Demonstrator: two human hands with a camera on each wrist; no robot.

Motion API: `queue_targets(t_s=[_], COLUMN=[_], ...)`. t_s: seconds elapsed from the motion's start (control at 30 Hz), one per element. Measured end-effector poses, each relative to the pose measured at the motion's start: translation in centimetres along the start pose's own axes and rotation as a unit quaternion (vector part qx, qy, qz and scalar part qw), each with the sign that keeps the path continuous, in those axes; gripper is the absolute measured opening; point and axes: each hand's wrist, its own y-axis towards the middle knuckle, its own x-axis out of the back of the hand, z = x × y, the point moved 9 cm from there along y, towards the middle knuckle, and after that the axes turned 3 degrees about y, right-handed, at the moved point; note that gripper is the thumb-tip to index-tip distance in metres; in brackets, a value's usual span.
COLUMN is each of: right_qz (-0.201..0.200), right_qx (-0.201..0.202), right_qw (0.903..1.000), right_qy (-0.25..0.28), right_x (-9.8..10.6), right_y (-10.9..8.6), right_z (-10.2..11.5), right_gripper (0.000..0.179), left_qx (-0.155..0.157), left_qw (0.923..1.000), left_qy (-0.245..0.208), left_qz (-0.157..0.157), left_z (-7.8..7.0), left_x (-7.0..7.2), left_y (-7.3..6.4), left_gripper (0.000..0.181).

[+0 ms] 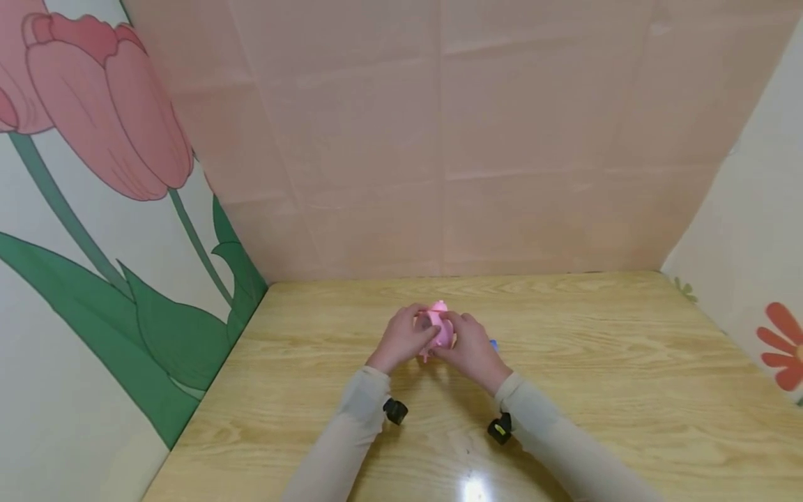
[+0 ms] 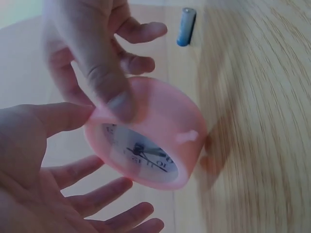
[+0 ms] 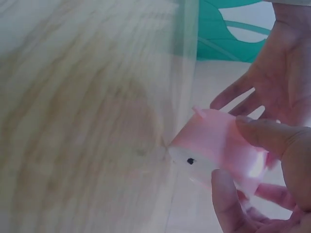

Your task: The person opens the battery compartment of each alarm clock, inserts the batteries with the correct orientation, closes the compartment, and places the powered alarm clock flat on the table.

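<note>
A small pink alarm clock (image 1: 442,333) is held up between both hands over the wooden table. In the left wrist view its white dial (image 2: 141,153) with black numerals faces the left palm. My left hand (image 1: 404,338) holds the clock's rim with the thumb, its fingers spread along the dial side. My right hand (image 1: 469,346) grips the clock from the other side, its thumb pressed on the pink casing. In the right wrist view the clock's pale back shows a small black spot (image 3: 191,161), with right fingertips close to it.
A blue and silver battery (image 2: 186,26) lies on the table (image 1: 596,390) beyond the clock, partly hidden by the right hand in the head view. A pinkish covering (image 1: 502,139) hangs behind the table, and painted walls (image 1: 106,104) flank it. Black devices (image 1: 395,411) sit on both wrists.
</note>
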Motion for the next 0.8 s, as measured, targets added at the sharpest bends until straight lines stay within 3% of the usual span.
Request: queue_targets(t_s=[0.23,0.47,0.63,0.8], right_qz=[0.025,0.014,0.011,0.022], right_qx=[0.005,-0.02,-0.038,-0.046], right_qw=[0.9988,0.998,0.9976,0.9974], right_qy=[0.042,0.059,0.057,0.051], right_x=[-0.7,-0.6,-0.9,-1.0], right_y=[0.3,0.3,0.2,0.4], right_z=[-0.7,-1.4,-1.8,-2.2], right_gripper=[0.071,0.075,0.061,0.049], left_qx=[0.001,0.019,0.024,0.006], left_qw=[1.0,0.9995,0.999,0.9998], left_qy=[-0.002,-0.025,-0.037,-0.015], left_qz=[0.004,-0.003,0.0,-0.014], left_z=[0.8,1.9,2.3,1.4], left_x=[0.2,0.1,-0.3,0.0], left_y=[0.0,0.2,0.3,0.5], left_gripper=[0.051,0.046,0.04,0.041])
